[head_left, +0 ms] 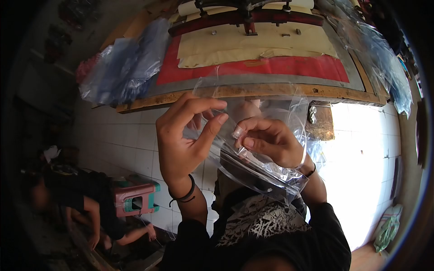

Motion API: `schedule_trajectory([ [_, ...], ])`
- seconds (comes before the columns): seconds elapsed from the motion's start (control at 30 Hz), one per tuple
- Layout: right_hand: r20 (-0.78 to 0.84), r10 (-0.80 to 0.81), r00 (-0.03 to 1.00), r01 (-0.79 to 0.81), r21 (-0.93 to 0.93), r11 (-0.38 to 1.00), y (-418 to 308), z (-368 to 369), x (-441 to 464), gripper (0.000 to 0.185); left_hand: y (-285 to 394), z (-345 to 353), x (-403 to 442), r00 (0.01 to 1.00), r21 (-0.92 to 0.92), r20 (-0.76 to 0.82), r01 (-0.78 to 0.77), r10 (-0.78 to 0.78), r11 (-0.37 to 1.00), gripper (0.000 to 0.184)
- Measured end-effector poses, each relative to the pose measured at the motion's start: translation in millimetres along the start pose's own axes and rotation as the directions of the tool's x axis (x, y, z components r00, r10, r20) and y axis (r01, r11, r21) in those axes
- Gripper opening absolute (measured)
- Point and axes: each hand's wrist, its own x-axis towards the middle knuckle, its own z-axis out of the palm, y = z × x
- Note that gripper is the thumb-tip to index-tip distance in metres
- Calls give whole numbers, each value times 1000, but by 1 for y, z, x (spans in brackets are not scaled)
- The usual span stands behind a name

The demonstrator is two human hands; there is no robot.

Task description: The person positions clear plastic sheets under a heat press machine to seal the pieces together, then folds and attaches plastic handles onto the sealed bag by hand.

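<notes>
A clear plastic bag [264, 174] hangs in front of my chest, its sheet spreading up toward the table's edge. My right hand [271, 142] pinches a gathered bit of the clear plastic between thumb and fingers. To the left of it, my left hand [194, 131] is raised, with thumb and index finger apart at the plastic's upper left side. Nothing shows gripped between those two fingertips. The bag's lower part is folded and shiny near my right wrist.
Ahead stands a wooden-edged table [253, 91] with a red sheet [289, 67], tan paper [217, 47] and a dark metal frame [246, 18]. Plastic bundles [126, 67] lie at its left. A person [90, 207] sits low at the left, beside a pink stool [135, 198].
</notes>
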Motion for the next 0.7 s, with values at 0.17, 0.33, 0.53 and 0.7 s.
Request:
schedule_trajectory([
  [0.17, 3, 56, 998, -56, 8, 998, -1, 4, 0, 21, -4, -5, -3, 999, -36, 26, -29, 30, 999, 21],
  [0.33, -189, -143, 972, 33, -490, 871, -6, 22, 2, 21, -5, -4, -4, 947, 315, -237, -134, 215, 940, 23],
  [0.53, 60, -655, 753, 275, -933, 232, 5, 40, 16, 34, 11, -3, -48, 962, -175, -202, 148, -183, 973, 22],
  [0.7, 54, -568, 822, 262, -920, 292, 10, 51, 27, 39, 20, 2, -55, 827, -517, -149, 402, -542, 756, 15],
])
